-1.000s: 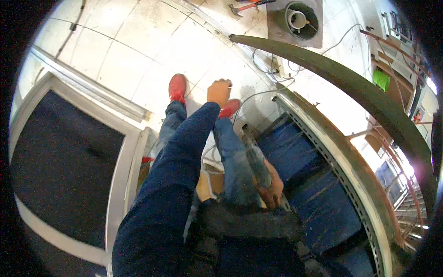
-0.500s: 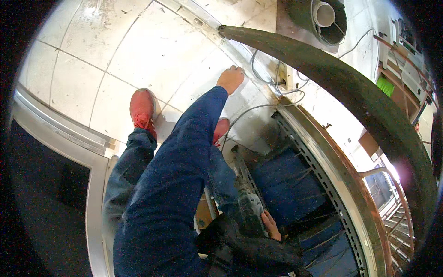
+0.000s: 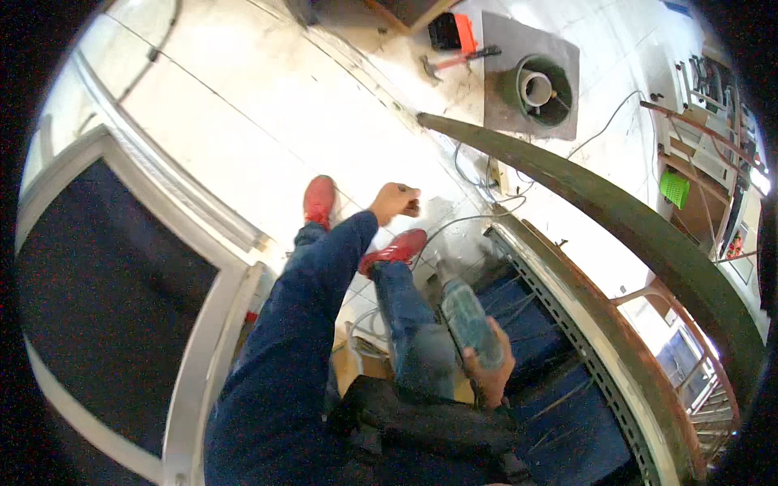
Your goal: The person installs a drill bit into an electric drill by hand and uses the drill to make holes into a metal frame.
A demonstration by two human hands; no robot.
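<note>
The right hand (image 3: 486, 368) sits closest in, its fingers (image 3: 501, 374) wrapped around the grip of a grey-green power tool (image 3: 468, 320) that points forward and down over the blue panel (image 3: 527, 340) beside the metal rail (image 3: 583, 324). Farther out, the left hand (image 3: 395, 201) reaches ahead on a blue-sleeved arm, fingers curled into a loose fist; whether they pinch anything I cannot tell. Just below that fist lie 2 red shoes (image 3: 393, 249) on the pale tiled floor (image 3: 267, 121), with cables (image 3: 474, 174) to its right. This looks like positioning before tool work; the next move calls for steadying the tool's tip.
</note>
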